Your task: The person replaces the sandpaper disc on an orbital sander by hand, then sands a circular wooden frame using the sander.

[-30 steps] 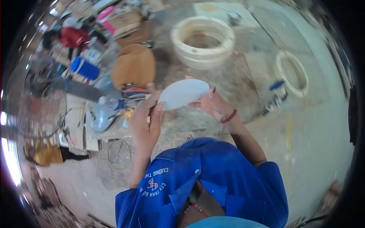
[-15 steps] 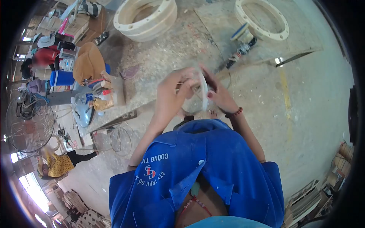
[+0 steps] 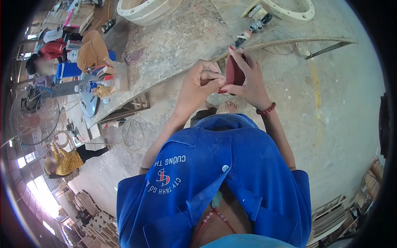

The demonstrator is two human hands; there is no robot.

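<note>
Just off the near edge of the grey, dust-marked worktable (image 3: 182, 37), here's the thin, round dark-red disc (image 3: 235, 74), and the right hand (image 3: 248, 76) has thumb and fingers clamped on it! The left hand (image 3: 204, 82) curls at its rim; whether those fingertips pinch it, I can't tell. Up on the worktable lies a black-and-silver power tool (image 3: 255, 28).
</note>
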